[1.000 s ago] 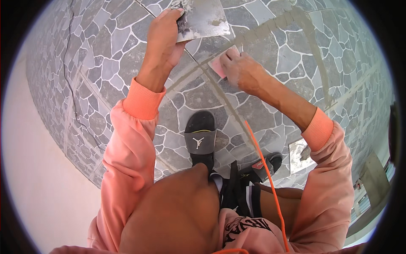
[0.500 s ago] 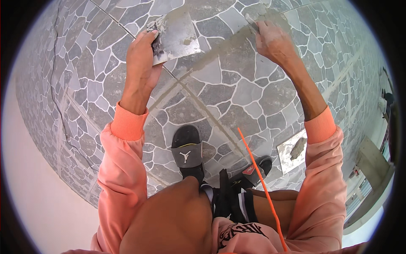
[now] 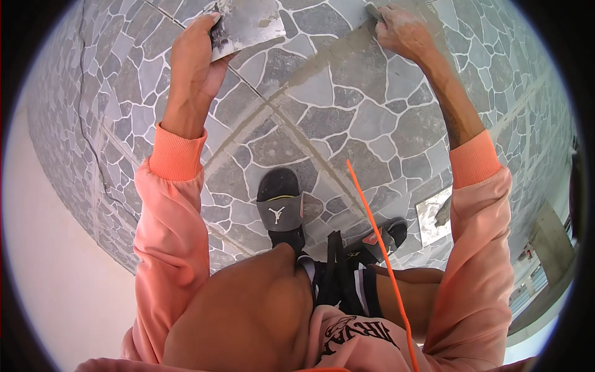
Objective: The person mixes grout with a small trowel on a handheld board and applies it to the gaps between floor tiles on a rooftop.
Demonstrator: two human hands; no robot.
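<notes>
My left hand is closed on the near left edge of a flat metal plate smeared with grey mortar, held over the tiled floor. My right hand is at the far right, its fingers closed on a flat grey tool that looks like a scraper; its far part is cut off by the picture's edge. Beside that hand, a band of wet grey mortar runs along a joint of the stone-patterned floor.
A second pale plate with a lump of mortar lies on the floor, partly behind my right sleeve. My sandalled feet stand close by. An orange cord hangs down in front of me. A dark cable runs along the floor at left.
Both hands have moved farther away, the left still with the plate and the right still with the flat tool. My head view has shifted a little too.
</notes>
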